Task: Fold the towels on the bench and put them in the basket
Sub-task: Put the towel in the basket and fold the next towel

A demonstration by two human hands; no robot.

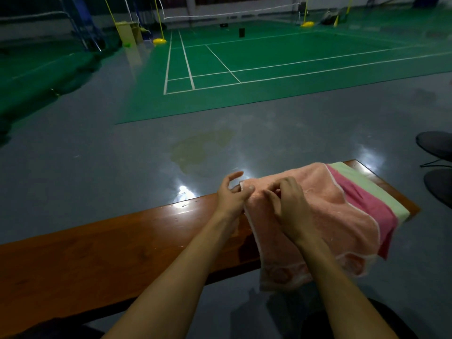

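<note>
A peach towel (325, 206) lies on top of a stack at the right end of the brown wooden bench (102, 245), its near end hanging over the bench's front edge. Under it show a dark pink towel (367, 199) and a pale green towel (362, 182). My left hand (232, 194) pinches the peach towel's far left corner between thumb and finger, the other fingers spread. My right hand (291, 204) rests on the towel just to the right, fingertips curled into the cloth near the same corner. No basket is in view.
Beyond the bench is a shiny grey floor (122, 155) and a green badminton court (269, 59) with white lines and net posts. Two dark shoes (437, 145) sit at the right edge, past the bench end.
</note>
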